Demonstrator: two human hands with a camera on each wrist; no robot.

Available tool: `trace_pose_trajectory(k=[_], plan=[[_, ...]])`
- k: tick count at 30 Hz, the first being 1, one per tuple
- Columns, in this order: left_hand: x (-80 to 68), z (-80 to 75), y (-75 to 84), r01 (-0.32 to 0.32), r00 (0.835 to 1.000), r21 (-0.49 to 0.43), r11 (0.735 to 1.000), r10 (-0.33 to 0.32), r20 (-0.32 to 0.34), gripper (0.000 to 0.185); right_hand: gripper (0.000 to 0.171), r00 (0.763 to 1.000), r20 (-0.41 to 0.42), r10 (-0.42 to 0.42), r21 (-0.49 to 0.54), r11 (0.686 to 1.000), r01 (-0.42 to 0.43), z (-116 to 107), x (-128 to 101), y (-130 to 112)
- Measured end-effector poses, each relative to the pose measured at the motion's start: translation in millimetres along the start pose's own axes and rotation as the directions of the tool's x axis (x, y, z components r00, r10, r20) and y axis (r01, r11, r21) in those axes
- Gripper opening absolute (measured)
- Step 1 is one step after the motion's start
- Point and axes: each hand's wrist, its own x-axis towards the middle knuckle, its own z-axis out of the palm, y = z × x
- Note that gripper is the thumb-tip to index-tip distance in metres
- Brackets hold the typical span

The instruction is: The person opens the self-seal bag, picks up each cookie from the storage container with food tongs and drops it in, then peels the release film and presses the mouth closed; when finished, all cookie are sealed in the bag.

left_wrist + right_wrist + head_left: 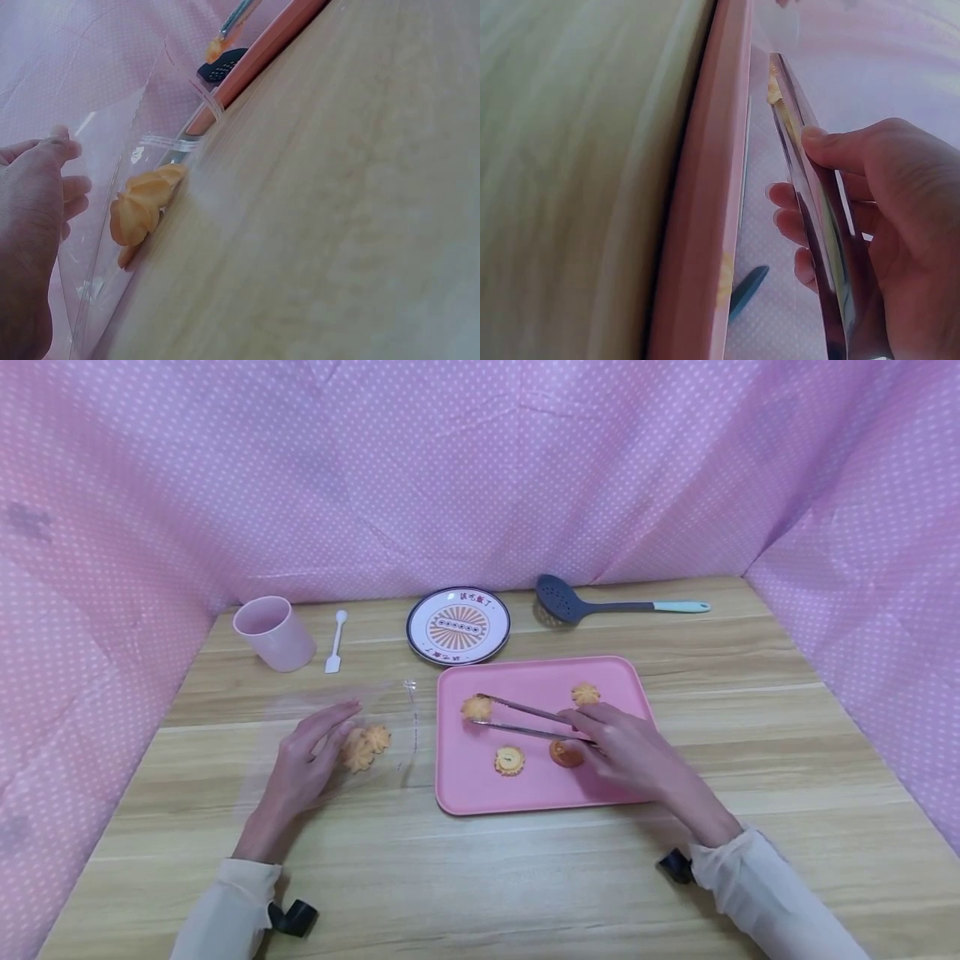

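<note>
Gently, now: a light, even squeeze does it

The person's right hand (626,747) is curled round metal tongs (861,300), its thumb on one arm and fingertips against the other. Out past those fingers, toward the left hand, the tong ends straddle a ridged cookie (476,708) over the nearer-to-left side of a pink tray (472,789). It looks brittle, so the tips are best set evenly on its flanks, with just enough pressure to stop a slip — more squeeze could crack it.

Beside the right hand sits a brown cookie (564,754); ahead of its knuckles lies a ridged one (586,693), and a round pale one (509,761) is off to its left. The wrist should ride high enough not to nudge these.

The left hand (307,756), fingers bent, is at a clear bag (397,718); I cannot tell whether they pinch the film. Just right of them, inside, are ridged cookies (360,750), and the bag's mouth gapes toward the tray — film kept lifted there would be less likely to snag.

Beyond both hands are a cup (273,635), a plate (457,627) and a skimmer (558,599).
</note>
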Motion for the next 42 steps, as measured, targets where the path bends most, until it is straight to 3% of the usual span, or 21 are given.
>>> trace_pose_trajectory(k=[23, 32, 42], plan=[[-0.4, 1.7, 0.0, -0.016, 1.0, 0.007, 1.0, 0.016, -0.005, 0.046, 0.031, 0.992, -0.005, -0.127, 0.047, 0.991, 0.127, 24.4, 44.5, -26.8], [-2.4, 2.2, -1.4, -0.023, 1.0, 0.009, 1.0, 0.023, -0.013, 0.043, 0.031, 0.989, 0.056, -0.137, 0.056, 0.989, 0.134, 32.0, 63.0, -45.0], [-1.4, -1.7, 3.4, 0.0, 1.0, 0.013, 1.0, 0.0, -0.003, 0.042, 0.032, 0.985, 0.055, -0.166, 0.063, 0.985, 0.163, 40.8, 82.1, -66.5]])
